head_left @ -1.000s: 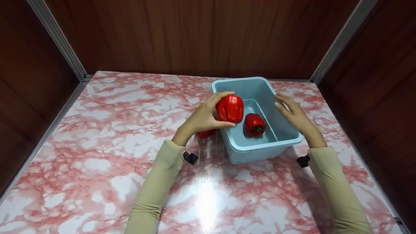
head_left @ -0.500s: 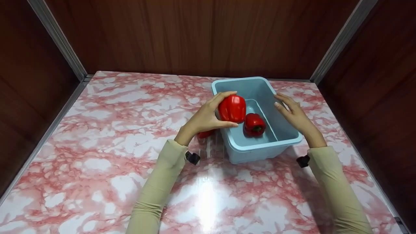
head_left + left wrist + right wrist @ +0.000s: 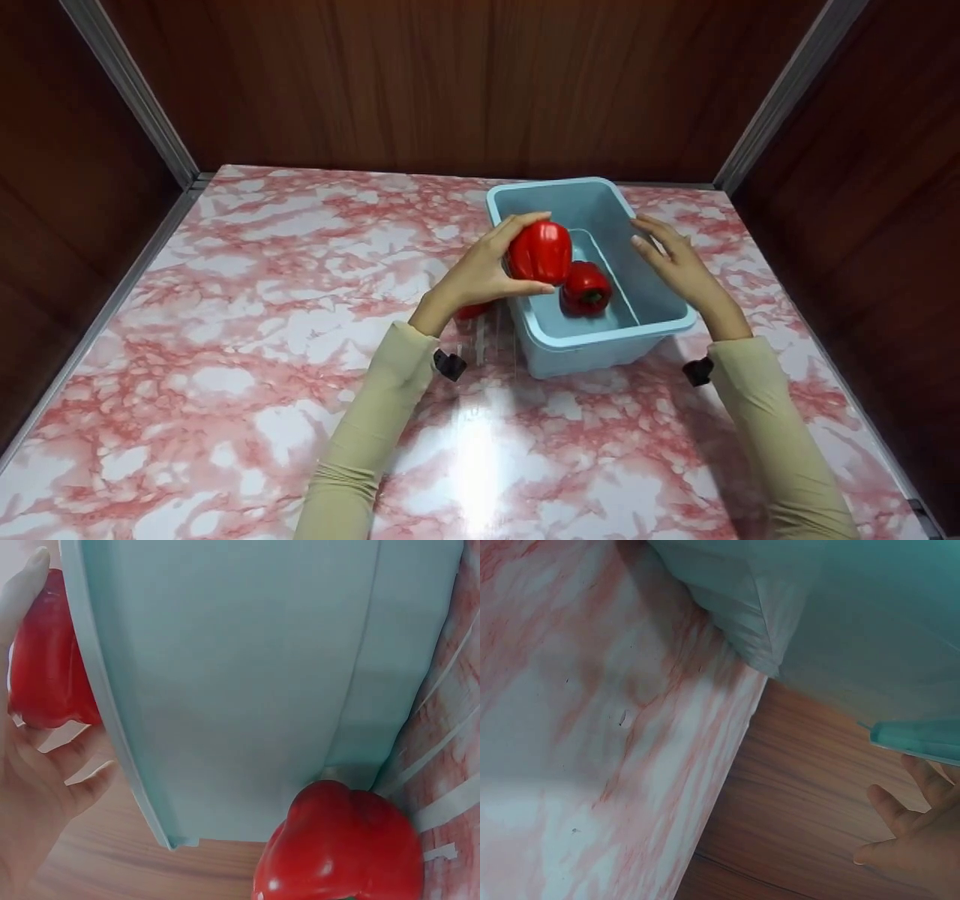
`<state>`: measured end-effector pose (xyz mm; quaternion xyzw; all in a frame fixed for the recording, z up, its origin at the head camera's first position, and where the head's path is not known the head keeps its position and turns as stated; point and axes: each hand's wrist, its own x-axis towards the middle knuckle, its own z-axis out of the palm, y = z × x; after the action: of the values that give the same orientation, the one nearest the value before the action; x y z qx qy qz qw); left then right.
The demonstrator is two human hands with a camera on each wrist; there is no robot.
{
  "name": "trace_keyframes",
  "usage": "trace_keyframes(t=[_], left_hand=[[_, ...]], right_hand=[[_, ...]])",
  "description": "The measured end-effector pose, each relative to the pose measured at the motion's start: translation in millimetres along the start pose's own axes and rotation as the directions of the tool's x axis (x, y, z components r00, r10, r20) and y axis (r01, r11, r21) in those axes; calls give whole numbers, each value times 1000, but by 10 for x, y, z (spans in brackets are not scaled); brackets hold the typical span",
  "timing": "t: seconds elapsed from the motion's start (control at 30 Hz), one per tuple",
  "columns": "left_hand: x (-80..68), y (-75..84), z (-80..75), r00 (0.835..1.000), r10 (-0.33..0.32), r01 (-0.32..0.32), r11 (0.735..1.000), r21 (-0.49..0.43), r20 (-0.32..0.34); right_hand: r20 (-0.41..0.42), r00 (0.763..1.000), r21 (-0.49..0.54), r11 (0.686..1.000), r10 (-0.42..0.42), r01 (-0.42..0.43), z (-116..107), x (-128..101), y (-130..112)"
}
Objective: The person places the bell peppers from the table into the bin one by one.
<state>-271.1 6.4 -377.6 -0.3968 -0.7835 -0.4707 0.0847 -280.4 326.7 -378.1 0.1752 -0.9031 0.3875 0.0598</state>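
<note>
1. The left hand is clamped on a red pepper, fingers curled round it, just over the near-left rim of the blue bin.
2. The right hand lies flat, fingers straight, against the bin's right wall — holding nothing.
3. A second pepper sits inside; a third pepper rests on the worktop, touching the bin's outer wall.
4. Risk: the glossy pepper may clip the rim and roll outside — or land on the one below.

Glossy red pepper, matt plastic tub, polished marble tabletop
</note>
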Motion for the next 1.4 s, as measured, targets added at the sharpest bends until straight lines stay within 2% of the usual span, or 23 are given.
trace_keyframes(t=[0.33, 0.53, 0.83, 1.23, 1.33, 1.4], left_hand=[[21, -27, 65, 1000, 13, -13, 1000, 0, 1], [42, -25, 65, 999, 32, -33, 998, -50, -22], [5, -44, 27, 1000, -12, 10, 998, -62, -25], [-13, -75, 15, 1000, 6, -7, 999, -42, -24], [-31, -38, -3, 1000, -20, 19, 999, -44, -21], [-47, 44, -34, 999, -42, 41, 998, -57, -14]], right_hand=[[6, 1000, -3, 1000, 3, -3, -8, 2, 3], [5, 1000, -7, 1000, 5, -5, 3, 7, 10], [0, 1000, -11, 1000, -1, 1, 7, 14, 29], [-15, 1000, 3, 1000, -9, 9, 6, 9, 55], [-8, 1000, 2, 1000, -2, 2, 3, 9, 51], [-3, 1000, -1, 1000, 3, -3, -2, 1, 28]])
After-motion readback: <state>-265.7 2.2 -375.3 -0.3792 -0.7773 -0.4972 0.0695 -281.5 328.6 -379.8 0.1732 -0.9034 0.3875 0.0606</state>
